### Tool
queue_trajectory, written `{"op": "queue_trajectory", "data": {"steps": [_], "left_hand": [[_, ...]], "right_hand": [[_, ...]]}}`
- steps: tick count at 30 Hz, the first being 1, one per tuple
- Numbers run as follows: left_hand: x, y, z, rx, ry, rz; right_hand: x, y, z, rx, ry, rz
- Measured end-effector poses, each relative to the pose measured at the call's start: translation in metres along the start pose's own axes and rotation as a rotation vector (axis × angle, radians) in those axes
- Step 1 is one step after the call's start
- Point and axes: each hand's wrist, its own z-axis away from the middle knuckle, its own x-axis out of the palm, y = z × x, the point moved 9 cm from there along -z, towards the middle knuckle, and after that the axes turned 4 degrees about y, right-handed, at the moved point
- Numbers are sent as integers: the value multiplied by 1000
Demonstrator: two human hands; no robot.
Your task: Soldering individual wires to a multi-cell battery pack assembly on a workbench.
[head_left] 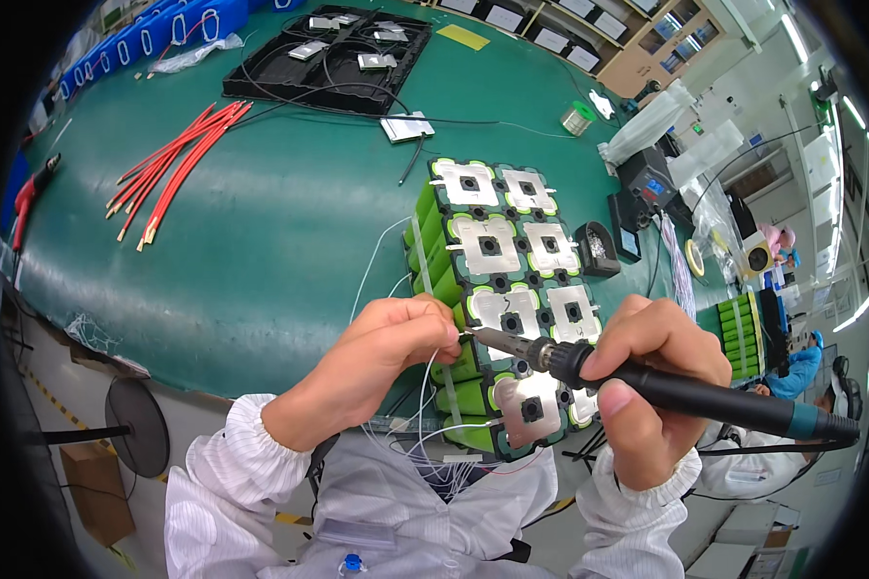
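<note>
A battery pack of green cylindrical cells, topped with silvery metal tabs, stands in front of me on the green table. My right hand grips a black soldering iron, its tip pointing left at the pack's left edge. There my left hand pinches a thin white wire close to the iron's tip. Whether tip and wire touch is hidden by the fingers. More white wires hang from the pack's near left side, one reaching a nearer tab.
Red cables lie at the left, near a red-handled tool. A black tray holds small white parts. Right of the pack are a tip-cleaner holder, a soldering station and another green pack. A solder spool stands farther back.
</note>
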Motion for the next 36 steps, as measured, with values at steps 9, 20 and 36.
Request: {"op": "queue_trajectory", "data": {"steps": [9,20,36], "left_hand": [[-2,-1,1,-9,5,31],[0,-1,-1,-16,-17,9],[0,-2,-1,-2,16,13]], "right_hand": [[3,8,3,94,21,20],[2,10,6,66,23,2],[-5,13,9,77,87,-63]]}}
